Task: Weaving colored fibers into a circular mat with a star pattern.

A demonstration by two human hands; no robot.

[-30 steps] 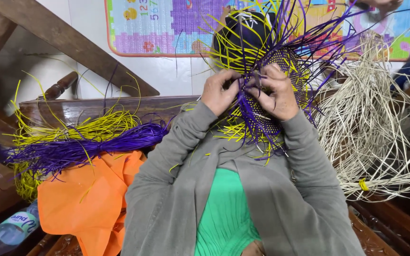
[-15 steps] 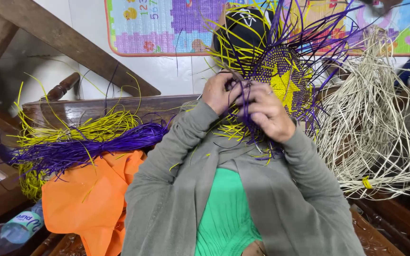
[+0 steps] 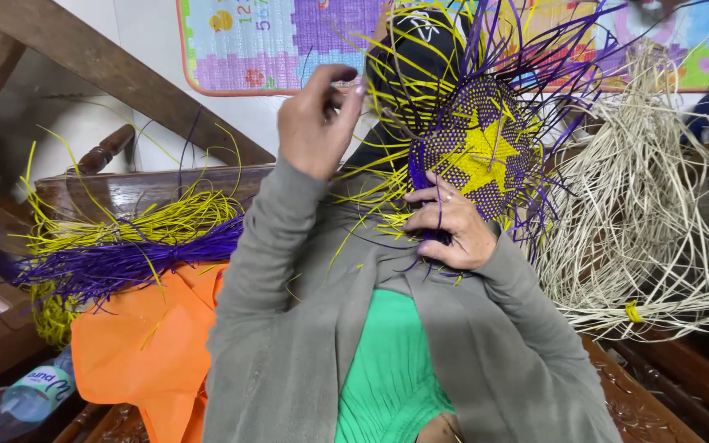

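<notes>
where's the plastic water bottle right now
In the head view the plastic water bottle lies at the bottom left corner, just left of the orange cloth and below the bundle of purple and yellow strands.

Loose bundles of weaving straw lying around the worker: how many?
3: a yellow straw bundle and a purple straw bundle lie together at left; a pale natural straw bundle at right. Others may be hidden.

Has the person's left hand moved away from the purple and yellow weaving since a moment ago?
Yes. The left hand has lifted up and leftward off the woven piece, now raised before the colourful wall mat; the right hand grips the weaving's lower edge.
</notes>
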